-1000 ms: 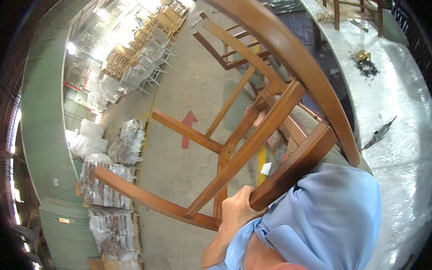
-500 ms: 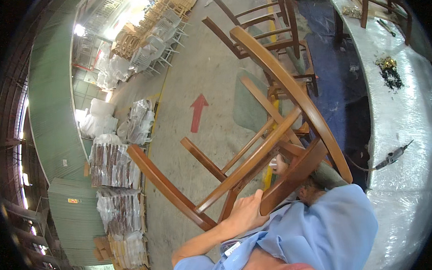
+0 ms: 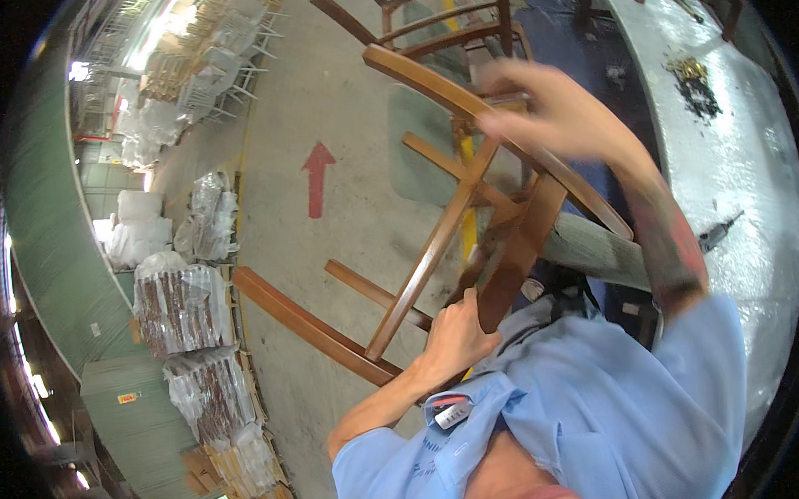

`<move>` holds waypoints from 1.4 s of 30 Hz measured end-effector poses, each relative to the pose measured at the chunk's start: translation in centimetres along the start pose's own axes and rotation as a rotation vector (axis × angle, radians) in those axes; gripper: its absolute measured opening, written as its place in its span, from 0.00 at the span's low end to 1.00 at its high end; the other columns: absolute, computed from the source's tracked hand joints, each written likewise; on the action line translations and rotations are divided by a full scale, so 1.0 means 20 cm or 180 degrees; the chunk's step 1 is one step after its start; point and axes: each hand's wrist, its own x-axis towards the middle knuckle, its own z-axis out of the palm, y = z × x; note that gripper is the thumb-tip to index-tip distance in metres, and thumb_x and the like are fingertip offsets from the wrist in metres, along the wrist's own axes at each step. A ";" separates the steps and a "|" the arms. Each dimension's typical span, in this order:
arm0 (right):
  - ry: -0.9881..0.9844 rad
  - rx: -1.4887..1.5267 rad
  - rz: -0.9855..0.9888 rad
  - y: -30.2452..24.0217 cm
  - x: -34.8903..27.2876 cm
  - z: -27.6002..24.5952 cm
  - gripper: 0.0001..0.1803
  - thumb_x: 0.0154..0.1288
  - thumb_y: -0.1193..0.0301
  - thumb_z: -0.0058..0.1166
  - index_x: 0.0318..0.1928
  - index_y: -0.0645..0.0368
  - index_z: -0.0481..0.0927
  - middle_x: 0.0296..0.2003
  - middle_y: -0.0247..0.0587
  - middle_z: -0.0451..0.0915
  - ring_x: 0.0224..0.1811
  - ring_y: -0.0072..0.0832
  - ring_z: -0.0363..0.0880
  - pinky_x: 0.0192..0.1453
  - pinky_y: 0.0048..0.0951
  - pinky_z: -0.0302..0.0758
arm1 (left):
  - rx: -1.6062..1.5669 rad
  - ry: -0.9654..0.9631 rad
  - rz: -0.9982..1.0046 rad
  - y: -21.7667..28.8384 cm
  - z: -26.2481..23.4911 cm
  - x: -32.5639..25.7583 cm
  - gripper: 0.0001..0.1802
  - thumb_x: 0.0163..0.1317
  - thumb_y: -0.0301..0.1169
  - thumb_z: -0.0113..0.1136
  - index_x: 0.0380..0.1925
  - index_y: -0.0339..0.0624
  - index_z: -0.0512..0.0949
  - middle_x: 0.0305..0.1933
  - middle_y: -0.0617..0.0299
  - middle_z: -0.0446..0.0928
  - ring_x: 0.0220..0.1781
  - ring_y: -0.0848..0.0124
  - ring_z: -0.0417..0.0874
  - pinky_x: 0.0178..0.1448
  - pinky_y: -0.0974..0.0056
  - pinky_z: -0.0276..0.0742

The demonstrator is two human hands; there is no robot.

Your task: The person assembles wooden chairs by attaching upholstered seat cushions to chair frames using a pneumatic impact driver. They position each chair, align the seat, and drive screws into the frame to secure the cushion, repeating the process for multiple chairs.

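A brown wooden chair frame [image 3: 432, 246] lies tipped over in front of me, its curved legs and stretchers toward the far side. My left hand [image 3: 458, 334] is closed round the edge of its broad rail, close to my body. My right hand [image 3: 545, 109] is over the upper curved leg, near the joint with a stretcher. Motion smears its fingers, and whether they touch the wood is unclear. Under the frame at the right is a padded grey-green bar [image 3: 596, 252].
To the right runs a plastic-wrapped table [image 3: 740, 297] with a corded power tool [image 3: 721, 232] and a heap of small dark and brass-coloured hardware [image 3: 697, 89]. Another chair frame [image 3: 443, 20] stands beyond. Wrapped stacks [image 3: 181, 308] line the left, and a red arrow [image 3: 318, 177] marks the floor.
My right hand has come up from behind the chair's rail to its upper curved leg. My left hand keeps its hold. The whole view has shifted, and the chair appears slightly turned.
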 end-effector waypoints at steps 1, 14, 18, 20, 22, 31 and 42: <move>0.0440 -0.0742 -0.0163 0.16 0.18 0.10 0.42 0.59 0.43 0.64 0.58 0.70 0.75 0.54 0.60 0.80 0.58 0.45 0.79 0.61 0.42 0.76 | -0.0056 0.0000 0.0029 0.02 -0.01 -0.01 0.27 0.44 0.31 0.68 0.40 0.23 0.70 0.28 0.32 0.79 0.34 0.36 0.84 0.41 0.45 0.82; -0.0227 0.1242 0.1066 0.25 0.62 0.03 0.09 0.58 0.70 0.63 0.33 0.63 0.82 0.25 0.34 0.80 0.22 0.19 0.77 0.26 0.20 0.72 | 0.0352 -0.0387 0.0020 0.02 0.05 0.09 0.28 0.45 0.34 0.74 0.43 0.36 0.70 0.37 0.41 0.82 0.40 0.43 0.85 0.42 0.45 0.81; 0.0448 0.1241 0.0851 0.08 0.47 -0.21 0.09 0.57 0.71 0.63 0.34 0.63 0.80 0.25 0.35 0.79 0.25 0.22 0.78 0.30 0.23 0.74 | 0.0250 0.0588 0.0424 -0.10 0.06 0.23 0.21 0.47 0.28 0.69 0.40 0.40 0.71 0.36 0.47 0.81 0.38 0.45 0.84 0.40 0.44 0.79; 0.0615 0.0958 0.0735 0.00 0.41 -0.27 0.08 0.54 0.72 0.62 0.33 0.64 0.80 0.25 0.36 0.80 0.25 0.24 0.78 0.31 0.25 0.74 | 0.0228 0.1089 0.0523 -0.21 0.10 0.35 0.19 0.47 0.26 0.68 0.39 0.40 0.72 0.36 0.47 0.81 0.37 0.46 0.84 0.41 0.45 0.79; 0.0894 0.1007 0.0475 -0.05 0.34 -0.27 0.08 0.53 0.73 0.64 0.32 0.65 0.81 0.25 0.37 0.82 0.23 0.23 0.79 0.29 0.26 0.75 | 0.0552 0.1684 0.0589 -0.40 0.20 0.55 0.16 0.47 0.26 0.67 0.37 0.40 0.74 0.34 0.47 0.80 0.37 0.46 0.84 0.42 0.46 0.79; 0.1915 0.0895 0.0516 0.42 0.08 0.15 0.08 0.48 0.82 0.61 0.31 0.63 0.78 0.27 0.39 0.81 0.30 0.26 0.81 0.39 0.29 0.79 | 0.1190 0.2294 0.0234 -0.93 0.24 1.48 0.06 0.58 0.25 0.55 0.33 0.39 0.81 0.34 0.49 0.81 0.45 0.51 0.83 0.54 0.49 0.74; 0.1949 0.1144 0.1156 0.69 -0.26 0.50 0.17 0.51 0.86 0.60 0.40 0.61 0.71 0.35 0.41 0.81 0.39 0.28 0.81 0.49 0.31 0.79 | 0.1114 0.1774 -0.0867 -1.09 0.38 1.73 0.12 0.66 0.26 0.52 0.45 0.39 0.81 0.56 0.51 0.75 0.68 0.51 0.67 0.73 0.39 0.53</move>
